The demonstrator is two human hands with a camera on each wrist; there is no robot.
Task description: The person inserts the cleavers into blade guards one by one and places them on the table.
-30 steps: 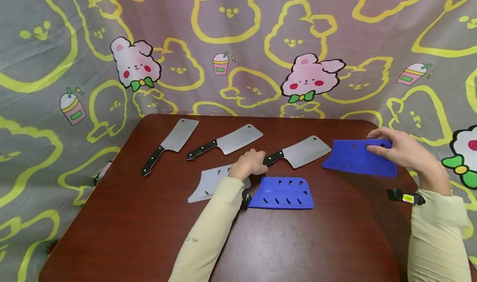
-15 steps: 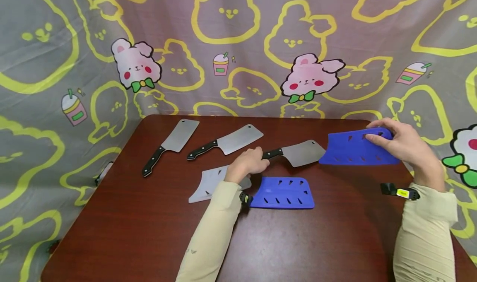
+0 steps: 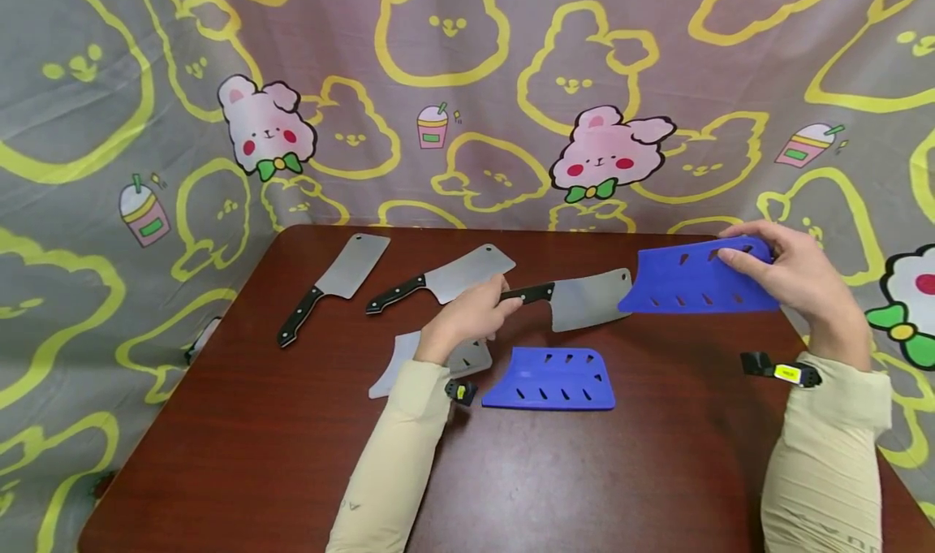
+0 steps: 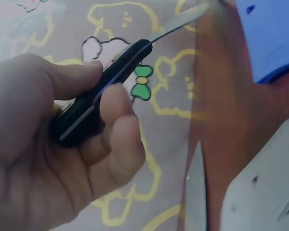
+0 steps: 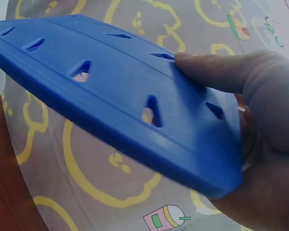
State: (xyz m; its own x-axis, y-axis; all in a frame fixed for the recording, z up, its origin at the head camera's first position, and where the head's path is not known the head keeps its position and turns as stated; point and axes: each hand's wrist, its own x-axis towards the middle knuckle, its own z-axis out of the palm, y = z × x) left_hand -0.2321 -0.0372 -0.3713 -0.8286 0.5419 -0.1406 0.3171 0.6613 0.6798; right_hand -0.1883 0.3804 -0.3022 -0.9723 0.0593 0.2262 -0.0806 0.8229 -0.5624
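Note:
My left hand (image 3: 475, 313) grips the black handle (image 4: 106, 91) of a cleaver (image 3: 590, 300), its blade pointing right with the edge down. The right hand (image 3: 796, 281) pinches a blue blade sheath (image 3: 697, 277) by its far right end, thumb on the near face (image 5: 120, 96). In the head view the cleaver's blade tip overlaps the sheath's left end. Below them on the table lies a second blue sheath (image 3: 558, 378). A white sheath (image 3: 398, 366) lies partly hidden under my left wrist.
Two more cleavers rest at the back of the brown table (image 3: 219, 439): one at the left (image 3: 354, 265), another near the middle (image 3: 467, 273). A patterned curtain (image 3: 467, 74) stands right behind the table and along its sides.
My left hand has lifted the cleaver by its handle and turned its blade edge downward. The right hand has raised the blue sheath and brought it slightly left, toward the blade tip.

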